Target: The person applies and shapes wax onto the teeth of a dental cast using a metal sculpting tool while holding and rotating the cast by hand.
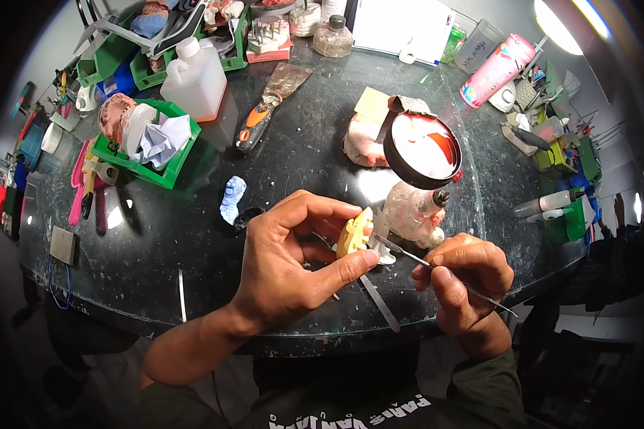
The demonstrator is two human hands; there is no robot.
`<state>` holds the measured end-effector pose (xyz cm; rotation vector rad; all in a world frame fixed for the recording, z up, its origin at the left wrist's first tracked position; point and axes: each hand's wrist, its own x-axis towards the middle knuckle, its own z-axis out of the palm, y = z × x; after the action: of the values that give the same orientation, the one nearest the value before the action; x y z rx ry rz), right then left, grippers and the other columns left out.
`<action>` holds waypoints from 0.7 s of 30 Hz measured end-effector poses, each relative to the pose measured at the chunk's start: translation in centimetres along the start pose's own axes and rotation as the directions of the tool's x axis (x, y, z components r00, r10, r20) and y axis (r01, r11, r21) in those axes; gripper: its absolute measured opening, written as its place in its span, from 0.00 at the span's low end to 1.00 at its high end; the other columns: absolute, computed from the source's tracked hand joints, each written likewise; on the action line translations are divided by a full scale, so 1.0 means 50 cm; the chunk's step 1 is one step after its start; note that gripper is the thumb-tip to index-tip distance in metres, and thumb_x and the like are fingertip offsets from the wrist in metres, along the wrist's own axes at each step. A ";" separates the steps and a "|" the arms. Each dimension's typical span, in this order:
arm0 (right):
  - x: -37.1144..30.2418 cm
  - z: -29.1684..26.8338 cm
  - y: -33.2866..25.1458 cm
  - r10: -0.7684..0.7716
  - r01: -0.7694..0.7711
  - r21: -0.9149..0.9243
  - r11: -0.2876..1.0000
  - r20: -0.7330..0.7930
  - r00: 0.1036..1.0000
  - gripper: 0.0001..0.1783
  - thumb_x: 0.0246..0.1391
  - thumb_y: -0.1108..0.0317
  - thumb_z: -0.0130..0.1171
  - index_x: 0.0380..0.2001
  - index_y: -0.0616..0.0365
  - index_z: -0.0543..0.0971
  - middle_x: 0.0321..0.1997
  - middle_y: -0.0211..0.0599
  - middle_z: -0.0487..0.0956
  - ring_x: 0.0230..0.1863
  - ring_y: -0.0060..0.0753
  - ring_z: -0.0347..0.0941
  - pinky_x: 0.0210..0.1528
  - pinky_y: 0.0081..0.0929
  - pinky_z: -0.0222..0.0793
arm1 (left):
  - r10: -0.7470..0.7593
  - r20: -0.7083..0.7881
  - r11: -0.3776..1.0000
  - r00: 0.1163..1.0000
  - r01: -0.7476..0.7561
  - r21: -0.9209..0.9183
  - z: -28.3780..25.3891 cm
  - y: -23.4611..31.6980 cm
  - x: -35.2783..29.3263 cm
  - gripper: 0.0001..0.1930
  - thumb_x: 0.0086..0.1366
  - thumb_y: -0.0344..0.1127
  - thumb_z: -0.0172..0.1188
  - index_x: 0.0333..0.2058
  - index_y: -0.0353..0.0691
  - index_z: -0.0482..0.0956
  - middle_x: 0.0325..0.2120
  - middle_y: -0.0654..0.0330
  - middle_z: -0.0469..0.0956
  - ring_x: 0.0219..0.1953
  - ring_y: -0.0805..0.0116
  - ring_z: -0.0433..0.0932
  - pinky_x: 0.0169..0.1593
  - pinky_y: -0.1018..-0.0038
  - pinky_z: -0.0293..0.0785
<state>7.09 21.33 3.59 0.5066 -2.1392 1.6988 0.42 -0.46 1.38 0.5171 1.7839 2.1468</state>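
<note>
Between the thumb and fingers of my left hand (283, 264) is a small yellow dental cast (352, 236), tilted above the bench. My right hand (469, 279) grips a thin metal dental carver (411, 257) like a pen. The carver's flat tip points at the side of the cast, close to my left thumb; I cannot tell whether it touches. Its other end sticks out below my right hand. Just beyond lies a stained, rounded bottle (406, 211) with a dark cap. A flat metal strip (381, 304) rests on the bench beneath my left hand.
A round dark tin with red contents (389, 143) stands beyond the bottle. Left of it lie an orange-handled scraper (257, 118) and a blue moulded piece (232, 200). A green bin (168, 175) holds a dental model and crumpled paper, beside a white jug (197, 82).
</note>
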 end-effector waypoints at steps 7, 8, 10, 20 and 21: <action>-0.001 0.003 0.007 -0.027 0.027 0.005 1.000 -0.032 0.999 0.06 0.49 0.83 0.58 0.32 0.69 0.76 0.25 0.46 0.81 0.26 0.33 0.82 0.29 0.25 0.78 | -0.007 0.001 1.000 1.000 0.007 -0.011 0.000 0.001 0.000 0.19 0.56 0.20 0.70 0.46 0.29 0.76 0.36 0.57 0.80 0.39 0.76 0.80 0.42 0.78 0.82; 0.000 0.003 0.008 -0.037 0.037 -0.002 0.999 -0.029 0.999 0.06 0.48 0.83 0.58 0.32 0.69 0.76 0.25 0.46 0.81 0.26 0.33 0.82 0.29 0.25 0.78 | -0.008 0.001 1.000 1.000 0.008 -0.014 0.000 0.001 0.000 0.19 0.56 0.21 0.70 0.46 0.29 0.76 0.36 0.57 0.80 0.39 0.76 0.80 0.42 0.78 0.82; 0.001 0.004 0.007 -0.047 0.046 -0.009 0.999 -0.027 0.999 0.06 0.48 0.84 0.58 0.32 0.69 0.76 0.25 0.45 0.81 0.25 0.33 0.82 0.29 0.25 0.78 | -0.010 0.001 1.000 1.000 0.010 -0.017 0.000 0.001 0.000 0.19 0.56 0.21 0.70 0.46 0.29 0.76 0.36 0.57 0.80 0.39 0.76 0.80 0.42 0.78 0.82; 0.001 0.005 0.006 -0.035 0.035 -0.012 0.999 -0.025 0.999 0.05 0.48 0.83 0.58 0.31 0.69 0.77 0.25 0.45 0.81 0.25 0.32 0.81 0.28 0.24 0.78 | -0.003 0.002 1.000 1.000 0.003 -0.004 0.000 0.002 0.000 0.19 0.56 0.21 0.70 0.46 0.29 0.76 0.36 0.57 0.80 0.40 0.76 0.80 0.42 0.79 0.81; 0.002 0.006 0.005 -0.033 0.032 -0.013 0.999 -0.021 0.999 0.05 0.48 0.83 0.58 0.31 0.69 0.77 0.25 0.45 0.81 0.25 0.32 0.81 0.28 0.24 0.78 | -0.005 0.002 1.000 1.000 0.005 -0.004 -0.001 0.001 0.000 0.19 0.56 0.21 0.70 0.46 0.29 0.76 0.37 0.57 0.80 0.40 0.76 0.80 0.42 0.79 0.81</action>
<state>6.86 21.10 3.35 0.5152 -2.1140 1.6654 0.42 -0.53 1.44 0.5137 1.7774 2.1458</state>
